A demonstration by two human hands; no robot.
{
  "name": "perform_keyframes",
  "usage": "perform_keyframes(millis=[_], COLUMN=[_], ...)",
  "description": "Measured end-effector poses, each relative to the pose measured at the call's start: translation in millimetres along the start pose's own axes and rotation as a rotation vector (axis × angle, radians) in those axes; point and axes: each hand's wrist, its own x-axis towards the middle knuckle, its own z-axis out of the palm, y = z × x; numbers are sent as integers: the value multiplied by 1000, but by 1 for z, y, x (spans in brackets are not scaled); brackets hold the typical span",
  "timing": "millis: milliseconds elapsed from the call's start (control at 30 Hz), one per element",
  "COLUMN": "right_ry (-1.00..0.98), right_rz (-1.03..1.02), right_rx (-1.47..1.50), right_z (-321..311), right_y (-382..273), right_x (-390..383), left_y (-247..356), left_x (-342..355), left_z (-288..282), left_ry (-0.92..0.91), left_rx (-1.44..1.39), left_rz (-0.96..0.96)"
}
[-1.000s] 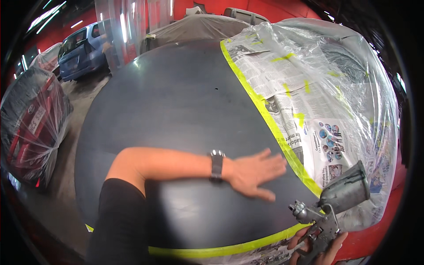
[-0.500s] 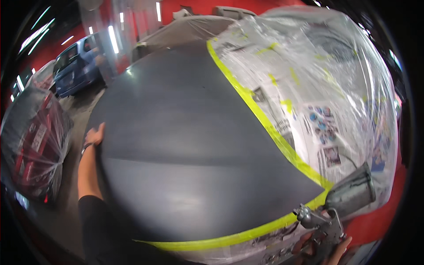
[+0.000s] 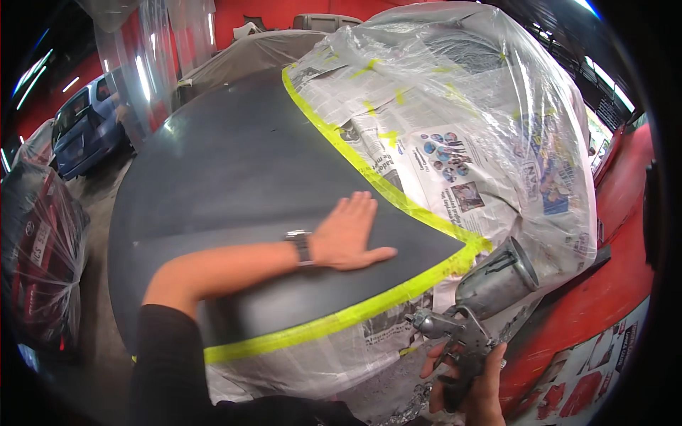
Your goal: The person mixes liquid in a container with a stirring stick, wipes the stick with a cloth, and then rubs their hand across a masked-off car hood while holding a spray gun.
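A dark grey car hood [image 3: 213, 170] lies in front of me, edged with yellow masking tape [image 3: 341, 145]. My left hand [image 3: 347, 234] is spread flat over the hood near its right corner, fingers apart, with a watch [image 3: 299, 247] on the wrist. It holds nothing; the palm looks to be against the surface. At the lower right, my right hand [image 3: 483, 383] is wrapped round the handle of a spray gun [image 3: 462, 334]. A metal paint cup [image 3: 499, 278] sits tilted on top of the gun, beside the taped corner.
Newspaper [image 3: 419, 163] and clear plastic sheeting [image 3: 540, 85] cover the car beyond the tape. A plastic-wrapped red car [image 3: 42, 263] stands at the left, a blue car [image 3: 89, 128] behind it. A red surface [image 3: 604, 263] lies at the right.
My left hand has swept from the hood's left edge across to its right side. The spray gun in my right hand appears farther left and higher, and the view has shifted right.
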Motion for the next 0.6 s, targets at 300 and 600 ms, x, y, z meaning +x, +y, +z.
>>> perform_keyframes(millis=[300, 600], right_ry=[-63, -112], right_rz=[-106, -86], right_rx=[46, 141], right_z=[-42, -74], right_y=[13, 22], right_x=[-19, -5], left_y=[39, 36], left_x=[-4, 25], left_z=[6, 11], left_ry=[7, -22], left_rx=[-25, 1], left_rz=[331, -54])
